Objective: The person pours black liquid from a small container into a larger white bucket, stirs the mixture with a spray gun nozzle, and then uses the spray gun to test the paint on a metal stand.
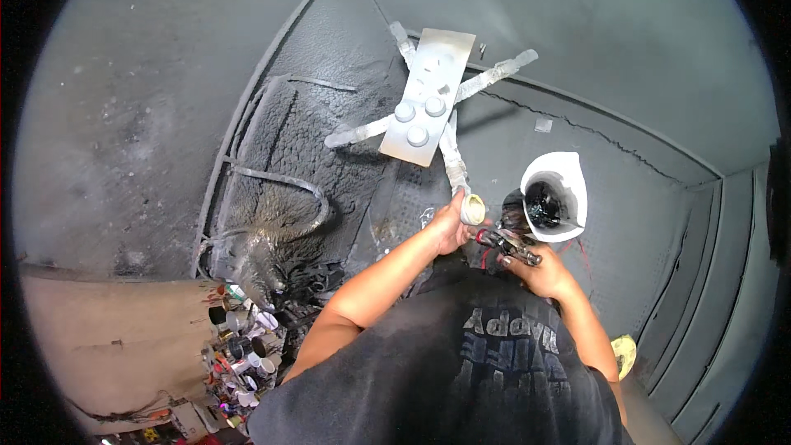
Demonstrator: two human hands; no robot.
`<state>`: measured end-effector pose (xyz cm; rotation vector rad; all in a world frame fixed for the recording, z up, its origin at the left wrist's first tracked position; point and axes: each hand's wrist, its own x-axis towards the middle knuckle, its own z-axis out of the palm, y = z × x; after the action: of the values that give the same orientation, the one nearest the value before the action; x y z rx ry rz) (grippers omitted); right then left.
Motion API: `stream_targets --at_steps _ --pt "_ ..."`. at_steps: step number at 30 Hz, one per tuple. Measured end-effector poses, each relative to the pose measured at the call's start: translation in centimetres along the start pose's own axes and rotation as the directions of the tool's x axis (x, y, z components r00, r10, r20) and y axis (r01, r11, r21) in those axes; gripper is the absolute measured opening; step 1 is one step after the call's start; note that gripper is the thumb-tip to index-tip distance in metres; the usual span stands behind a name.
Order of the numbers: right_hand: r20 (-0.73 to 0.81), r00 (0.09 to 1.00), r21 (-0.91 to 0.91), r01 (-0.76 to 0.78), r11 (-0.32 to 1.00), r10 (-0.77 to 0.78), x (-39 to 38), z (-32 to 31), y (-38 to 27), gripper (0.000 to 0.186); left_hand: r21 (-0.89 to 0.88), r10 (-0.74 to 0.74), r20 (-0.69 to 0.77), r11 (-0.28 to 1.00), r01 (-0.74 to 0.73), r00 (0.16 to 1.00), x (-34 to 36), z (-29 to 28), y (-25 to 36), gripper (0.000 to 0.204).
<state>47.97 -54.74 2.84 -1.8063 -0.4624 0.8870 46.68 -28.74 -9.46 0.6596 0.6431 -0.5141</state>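
My right hand (540,274) is closed round a spray gun (511,247), near the front of my body. Just beyond the gun is a white open cup (577,185) with dark, glossy contents; whether it is attached to the gun, I cannot tell. In my left hand (446,227) is a small round cap (473,209), pale outside and yellowish inside, with the fingers wrapped about it. Ahead of both hands lies a rectangular board (428,95), resting on a stand with several wrapped arms (498,74). Three round grey pieces (418,136) sit on its nearer half.
A paint-crusted hose (284,177) curves over the rough grey surface at left. Cans and cups (247,354) crowd the lower left. Grey walls (692,41) enclose the far and right sides. A yellow round object (624,354) is beside my right elbow.
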Motion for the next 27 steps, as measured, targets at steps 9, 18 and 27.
stream_targets --at_steps 9,18,27 --pt "-0.088 0.983 -0.167 0.144 0.975 -0.160 -1.4 -1.6 3.6 0.030 0.812 0.574 0.157 0.388 -0.435 0.804 -3.0 1.4 0.4 0.072" --pt "-0.096 0.995 -0.010 -0.006 1.000 0.005 -1.2 -0.7 0.6 0.040 0.854 0.549 0.490 -0.145 -0.500 0.677 -4.3 4.0 1.6 0.069" --pt "-0.101 0.984 0.277 -0.112 0.954 0.145 0.8 0.4 1.8 0.032 0.850 0.363 0.499 -0.027 -0.527 0.787 -1.9 -0.1 3.3 0.069"
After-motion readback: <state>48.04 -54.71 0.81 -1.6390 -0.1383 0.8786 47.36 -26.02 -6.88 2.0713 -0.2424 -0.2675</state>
